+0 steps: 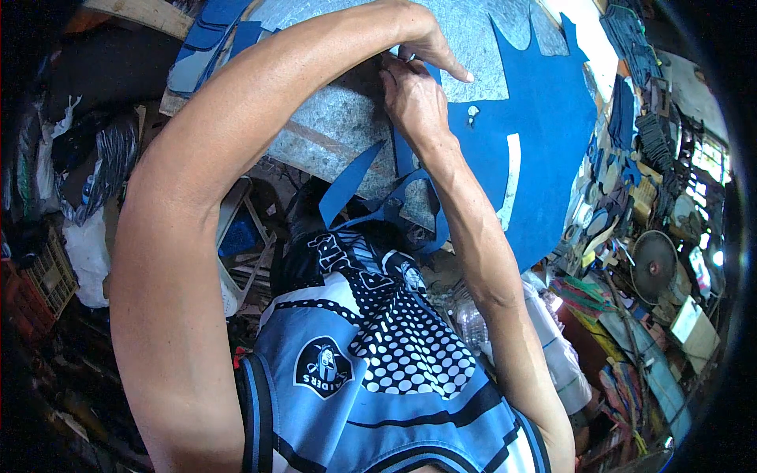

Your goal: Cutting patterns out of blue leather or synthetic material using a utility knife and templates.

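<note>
My left hand (423,38) reaches over the far part of a worn metal-topped table (327,114). Its index finger is stretched out to the right over the metal, and the other fingers are mostly hidden. Just below it, the fingers of my right hand (415,96) are curled closed beside a narrow blue piece; what they grip is hidden. To the right spreads a large blue sheet (544,142) with a jagged, cut-out far edge. A pale strip (511,175) and a small whitish object (472,113) lie on it. Pointed blue offcuts (351,183) hang over the near table edge.
Blue pieces (209,35) are stacked at the table's far left. Dark plastic bags (110,165) and a crate (49,272) crowd the left side. On the right stand piles of cut material (631,47), a round fan (654,266) and a white sack (556,347).
</note>
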Demonstrator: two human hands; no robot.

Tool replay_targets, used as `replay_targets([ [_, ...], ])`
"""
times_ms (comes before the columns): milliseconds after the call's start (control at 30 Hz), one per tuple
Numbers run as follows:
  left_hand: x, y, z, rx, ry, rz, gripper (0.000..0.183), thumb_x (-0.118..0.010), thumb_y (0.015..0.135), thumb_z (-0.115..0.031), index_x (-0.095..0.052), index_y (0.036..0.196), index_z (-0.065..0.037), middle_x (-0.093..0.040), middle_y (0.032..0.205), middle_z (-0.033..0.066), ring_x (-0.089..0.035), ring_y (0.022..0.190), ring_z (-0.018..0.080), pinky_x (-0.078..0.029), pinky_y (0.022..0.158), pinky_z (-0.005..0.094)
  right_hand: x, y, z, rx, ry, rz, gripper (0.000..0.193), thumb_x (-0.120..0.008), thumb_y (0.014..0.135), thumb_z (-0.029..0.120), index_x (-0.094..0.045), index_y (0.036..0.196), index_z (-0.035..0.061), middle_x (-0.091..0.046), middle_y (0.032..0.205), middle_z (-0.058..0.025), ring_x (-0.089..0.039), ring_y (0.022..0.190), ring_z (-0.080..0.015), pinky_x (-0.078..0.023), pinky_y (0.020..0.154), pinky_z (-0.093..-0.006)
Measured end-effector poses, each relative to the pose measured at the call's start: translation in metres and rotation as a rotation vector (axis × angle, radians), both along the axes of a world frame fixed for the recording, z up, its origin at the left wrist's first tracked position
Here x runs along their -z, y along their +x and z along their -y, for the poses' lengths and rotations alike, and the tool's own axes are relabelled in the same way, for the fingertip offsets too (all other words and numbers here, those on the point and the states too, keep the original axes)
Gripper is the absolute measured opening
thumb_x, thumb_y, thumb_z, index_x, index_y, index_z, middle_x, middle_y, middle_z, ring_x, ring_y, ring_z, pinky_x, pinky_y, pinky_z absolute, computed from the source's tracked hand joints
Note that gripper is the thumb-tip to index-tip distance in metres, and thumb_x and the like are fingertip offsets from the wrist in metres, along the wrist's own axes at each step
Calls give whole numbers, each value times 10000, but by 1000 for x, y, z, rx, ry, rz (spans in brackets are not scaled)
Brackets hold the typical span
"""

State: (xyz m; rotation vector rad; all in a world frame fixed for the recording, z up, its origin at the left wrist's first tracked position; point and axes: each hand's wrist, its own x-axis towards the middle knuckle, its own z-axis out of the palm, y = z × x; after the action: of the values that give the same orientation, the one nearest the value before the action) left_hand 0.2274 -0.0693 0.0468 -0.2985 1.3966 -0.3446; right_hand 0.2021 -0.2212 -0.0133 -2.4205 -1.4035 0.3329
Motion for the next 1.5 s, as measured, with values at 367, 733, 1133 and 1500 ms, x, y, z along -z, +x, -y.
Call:
replay_targets([
  [367, -5, 1, 1, -429, -263, -159, 742, -214, 1029, -522, -307, 1511, 35, -373, 1559, 153, -363, 1437, 326, -182, 1185, 624, 1, -5, -4, 5, -84, -57, 318, -579, 914, 162, -629, 1218, 82, -658, 1054, -275, -645, 946, -470, -531, 805, -542],
  [733, 47, -29, 18, -2197, -2085, -752, 173, -727, 789, -151, -767, 921, -47, -733, 981, 161, -721, 871, 328, -592, 748, 398, -23, -19, 30, 70, -6, -86, 260, -601, 924, 160, -671, 1150, 52, -667, 1025, -233, -651, 934, -436, -523, 799, -500],
  [1133, 48, -54, 40, -2068, -2049, -571, 259, -856, 692, -250, -763, 895, -121, -732, 900, 52, -704, 958, 215, -575, 806, 353, -26, -30, 59, 61, 9, -86, 217, -614, 917, 167, -674, 1098, 65, -656, 942, -219, -663, 817, -433, -533, 697, -519],
  [1500, 44, -65, 61, -2226, -1947, -376, 617, -868, 681, -443, -684, 1138, -71, -650, 1097, 111, -628, 1068, 243, -497, 898, 383, -42, -44, 85, 131, -35, -189, 264, -614, 909, 132, -678, 1141, 22, -678, 1084, -200, -675, 924, -413, -554, 780, -466],
])
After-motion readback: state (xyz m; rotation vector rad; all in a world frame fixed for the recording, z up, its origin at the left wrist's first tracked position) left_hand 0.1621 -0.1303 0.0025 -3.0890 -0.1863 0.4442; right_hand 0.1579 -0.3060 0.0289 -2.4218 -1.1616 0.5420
